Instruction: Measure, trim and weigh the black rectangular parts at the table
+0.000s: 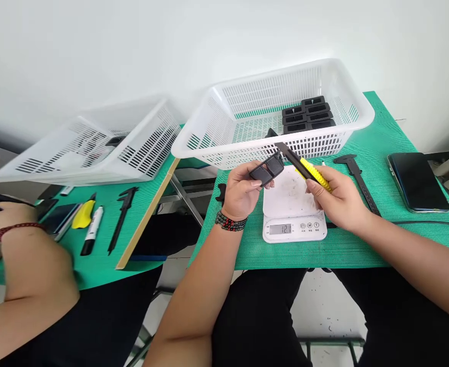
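Between the fingers of my left hand (243, 189) is a black plastic part (265, 172), flat and roughly rectangular with recesses, held tilted. My right hand (337, 196) is closed around a yellow-and-black utility knife (308, 171). Its blade end points up and left, close to the part's upper right corner; I cannot tell whether they touch. Below both hands lies a white digital scale (295, 232) with a lit display and small dark crumbs on its plate. Just beyond, a white plastic basket (205, 153) holds several black rectangular parts (308, 116).
Right of the scale lie a black caliper (358, 181) and a smartphone (419, 182), with a cable nearby. On the left table are another white basket (132, 148), a caliper (122, 219), a marker (92, 232) and a yellow tool (83, 214). A co-worker's arm (33, 255) rests there.
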Demonstrator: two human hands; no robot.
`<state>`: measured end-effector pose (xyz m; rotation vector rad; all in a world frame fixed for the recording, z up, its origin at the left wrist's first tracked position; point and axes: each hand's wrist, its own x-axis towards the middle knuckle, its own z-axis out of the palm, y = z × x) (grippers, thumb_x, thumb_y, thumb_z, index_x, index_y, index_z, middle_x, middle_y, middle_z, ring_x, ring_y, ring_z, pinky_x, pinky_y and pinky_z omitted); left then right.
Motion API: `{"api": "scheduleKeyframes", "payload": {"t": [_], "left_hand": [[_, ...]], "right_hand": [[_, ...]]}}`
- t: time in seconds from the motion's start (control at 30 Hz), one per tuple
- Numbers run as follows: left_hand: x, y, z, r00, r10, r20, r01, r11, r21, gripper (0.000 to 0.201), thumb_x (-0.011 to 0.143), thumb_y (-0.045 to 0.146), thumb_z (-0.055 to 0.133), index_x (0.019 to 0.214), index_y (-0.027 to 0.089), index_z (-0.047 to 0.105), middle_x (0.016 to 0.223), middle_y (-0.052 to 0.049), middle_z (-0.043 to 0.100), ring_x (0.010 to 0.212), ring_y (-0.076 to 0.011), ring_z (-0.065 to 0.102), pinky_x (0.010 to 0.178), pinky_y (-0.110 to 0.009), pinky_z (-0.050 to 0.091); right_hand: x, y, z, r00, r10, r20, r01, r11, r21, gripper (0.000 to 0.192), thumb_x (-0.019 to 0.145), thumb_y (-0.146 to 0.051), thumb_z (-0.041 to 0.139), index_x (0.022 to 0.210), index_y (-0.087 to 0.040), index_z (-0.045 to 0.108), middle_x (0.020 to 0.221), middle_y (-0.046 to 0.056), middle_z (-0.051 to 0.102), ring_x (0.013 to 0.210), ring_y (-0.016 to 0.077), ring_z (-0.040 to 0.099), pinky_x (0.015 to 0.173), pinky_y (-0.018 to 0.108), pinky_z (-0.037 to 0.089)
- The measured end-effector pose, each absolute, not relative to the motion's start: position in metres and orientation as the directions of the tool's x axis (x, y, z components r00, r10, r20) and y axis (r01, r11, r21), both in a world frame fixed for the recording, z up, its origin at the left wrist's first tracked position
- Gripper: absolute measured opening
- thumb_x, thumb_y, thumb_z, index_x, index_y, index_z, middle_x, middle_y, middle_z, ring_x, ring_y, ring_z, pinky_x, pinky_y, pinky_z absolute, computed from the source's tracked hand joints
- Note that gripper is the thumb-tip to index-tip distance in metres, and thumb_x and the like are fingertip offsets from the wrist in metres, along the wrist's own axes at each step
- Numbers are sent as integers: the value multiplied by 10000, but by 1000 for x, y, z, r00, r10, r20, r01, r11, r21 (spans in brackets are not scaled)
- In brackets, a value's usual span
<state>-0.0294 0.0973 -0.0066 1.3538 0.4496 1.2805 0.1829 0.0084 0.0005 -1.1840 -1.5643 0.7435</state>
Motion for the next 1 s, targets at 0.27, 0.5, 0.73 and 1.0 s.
{"api": "scheduleKeyframes", "payload": {"t": [0.27,0.5,0.73,1.0], "left_hand": [[-28,98,-9,394,805,443,-362,-307,880,68,672,244,744,675,177,737,653,-29,653,586,-165,611,570,-307,497],[-32,99,-12,368,813,452,-385,-310,869,152,708,331,784,720,196,713,673,-12,649,568,-159,612,564,-331,539],[-33,99,-14,328,846,420,-364,-297,883,345,686,353,903,928,206,706,780,-15,716,710,-178,707,693,-345,614],[-31,96,-12,333,873,357,-239,-288,927,306,713,383,918,853,182,734,663,7,681,508,-118,622,519,-277,572]], "right_hand": [[177,-1,0,-180,870,459,421,491,-763,144,1007,-270,525,992,-197,648,762,18,647,649,167,578,600,288,437],[183,9,1,28,946,324,390,288,-875,155,974,-323,552,942,-202,643,759,25,647,651,183,588,594,306,433],[174,1,-7,-45,952,304,271,305,-913,204,970,-336,572,1113,-202,628,828,27,659,652,167,600,593,304,471],[176,-6,0,-86,863,498,387,490,-781,175,980,-294,592,1134,-214,614,843,24,682,659,160,591,593,291,469]]}}
